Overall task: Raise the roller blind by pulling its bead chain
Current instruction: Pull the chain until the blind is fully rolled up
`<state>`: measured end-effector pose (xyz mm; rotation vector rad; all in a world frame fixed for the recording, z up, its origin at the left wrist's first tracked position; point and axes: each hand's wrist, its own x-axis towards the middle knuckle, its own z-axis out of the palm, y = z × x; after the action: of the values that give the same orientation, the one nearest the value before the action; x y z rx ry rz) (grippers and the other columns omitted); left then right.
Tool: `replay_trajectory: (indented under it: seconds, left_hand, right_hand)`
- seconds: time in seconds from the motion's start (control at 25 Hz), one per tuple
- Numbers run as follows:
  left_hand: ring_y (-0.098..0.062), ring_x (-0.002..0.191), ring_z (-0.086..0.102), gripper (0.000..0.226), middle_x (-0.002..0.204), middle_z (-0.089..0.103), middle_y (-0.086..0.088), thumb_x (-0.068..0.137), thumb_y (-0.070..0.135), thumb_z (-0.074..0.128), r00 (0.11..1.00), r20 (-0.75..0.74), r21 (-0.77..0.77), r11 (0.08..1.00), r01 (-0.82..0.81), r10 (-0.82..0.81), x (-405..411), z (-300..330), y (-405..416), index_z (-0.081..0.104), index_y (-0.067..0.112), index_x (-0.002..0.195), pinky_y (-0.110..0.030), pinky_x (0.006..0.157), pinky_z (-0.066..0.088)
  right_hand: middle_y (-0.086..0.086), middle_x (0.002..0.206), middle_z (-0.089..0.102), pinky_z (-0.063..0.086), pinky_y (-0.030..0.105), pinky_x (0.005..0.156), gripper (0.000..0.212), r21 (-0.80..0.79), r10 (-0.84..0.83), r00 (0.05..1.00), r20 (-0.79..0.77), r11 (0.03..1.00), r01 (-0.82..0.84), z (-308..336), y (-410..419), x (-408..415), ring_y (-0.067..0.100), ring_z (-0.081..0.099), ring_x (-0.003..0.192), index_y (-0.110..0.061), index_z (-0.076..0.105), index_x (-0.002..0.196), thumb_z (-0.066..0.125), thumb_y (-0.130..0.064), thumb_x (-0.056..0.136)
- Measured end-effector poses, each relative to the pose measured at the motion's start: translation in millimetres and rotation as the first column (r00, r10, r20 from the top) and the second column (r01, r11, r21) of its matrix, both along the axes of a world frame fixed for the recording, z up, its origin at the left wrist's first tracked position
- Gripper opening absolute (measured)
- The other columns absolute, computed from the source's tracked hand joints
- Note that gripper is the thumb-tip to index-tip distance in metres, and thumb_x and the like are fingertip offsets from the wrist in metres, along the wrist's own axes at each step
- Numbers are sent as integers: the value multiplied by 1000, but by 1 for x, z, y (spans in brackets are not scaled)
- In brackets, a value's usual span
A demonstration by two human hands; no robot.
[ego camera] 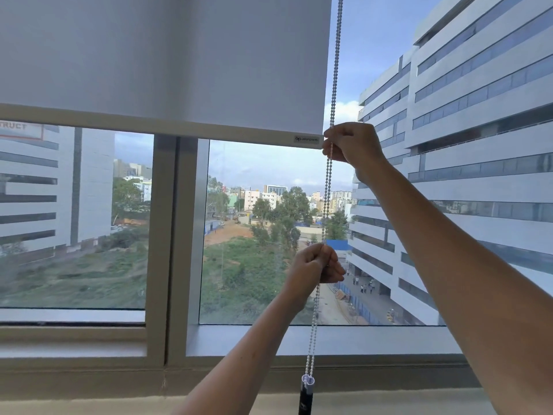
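A white roller blind (167,61) covers the upper part of the window, and its bottom bar (179,128) hangs about a third of the way down the frame. Along the blind's right edge runs a looped bead chain (335,64), ending in a clear connector and a dark weight (306,390) near the sill. My right hand (353,146) is closed on the chain level with the bottom bar. Lower down, my left hand (317,266) grips the same chain.
The window frame has a grey central mullion (176,235) and a sill (89,372) along the bottom. Glass panes show office buildings, trees and a street outside. My forearms reach up from the lower right.
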<state>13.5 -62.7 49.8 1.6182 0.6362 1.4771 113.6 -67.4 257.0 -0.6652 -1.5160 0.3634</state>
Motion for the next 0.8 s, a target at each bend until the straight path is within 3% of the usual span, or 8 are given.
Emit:
replay_trajectory:
  seconds: [0.2, 0.32, 0.44, 0.52, 0.56, 0.68, 0.8]
  left_hand:
    - [-16, 77, 71, 27, 85, 75, -4, 101, 23, 41, 993, -19, -24, 993, 119, -120, -10, 14, -4, 63, 11, 91, -29, 74, 57]
    - [-19, 89, 71, 41, 98, 73, -4, 101, 39, 33, 984, 19, -33, 984, 176, -176, -15, 37, -8, 60, 10, 109, -32, 81, 57]
    - [-11, 84, 71, 49, 90, 75, 4, 100, 48, 24, 984, 64, 5, 986, 168, -168, -17, 75, -11, 62, 16, 103, -28, 78, 58]
    - [-7, 70, 69, 49, 84, 74, 5, 101, 45, 25, 986, 91, 42, 989, 139, -142, -19, 101, -13, 61, 12, 101, -23, 64, 57]
    - [-9, 72, 69, 48, 91, 73, 1, 102, 43, 26, 988, 87, 57, 991, 124, -129, -19, 112, -13, 59, 9, 107, -23, 63, 56]
    - [-18, 88, 70, 41, 105, 69, -10, 102, 35, 31, 992, 43, 75, 990, 117, -120, -17, 137, -11, 54, 5, 118, -30, 78, 56]
    - [-16, 79, 72, 29, 96, 70, -10, 102, 23, 37, 991, 84, 67, 993, 101, -107, -11, 151, -8, 56, 5, 115, -28, 72, 59]
  right_hand:
    - [6, 67, 64, 57, 23, 59, 10, 77, 34, 997, -74, 997, -28, -6, -13, -2, 12, 61, 52, -6, 69, 89, 59, -7, 89]
    - [3, 62, 64, 55, 20, 54, 13, 105, -11, 998, -62, 994, 18, -18, -19, -2, 5, 60, 46, -11, 69, 82, 59, -6, 88]
    - [-1, 61, 64, 52, 18, 53, 16, 75, -96, 995, -2, 993, 96, -56, -15, -6, 2, 59, 47, -13, 70, 83, 57, -6, 89]
    - [0, 64, 67, 52, 19, 56, 15, 71, -168, 984, 63, 984, 163, -95, -11, -7, 4, 61, 53, -14, 71, 86, 57, -10, 90]
    - [1, 64, 67, 53, 19, 56, 15, 63, -158, 985, 75, 986, 154, -115, -10, -8, 5, 62, 53, -13, 71, 87, 57, -11, 91]
    - [0, 57, 64, 52, 14, 51, 16, -10, -76, 995, 57, 997, 77, -170, -7, -10, 2, 58, 46, -12, 71, 81, 58, -8, 91]
    - [-1, 56, 63, 50, 16, 50, 17, -59, -54, 996, 64, 997, 58, -205, -6, -10, 3, 57, 46, -12, 70, 78, 59, -7, 90]
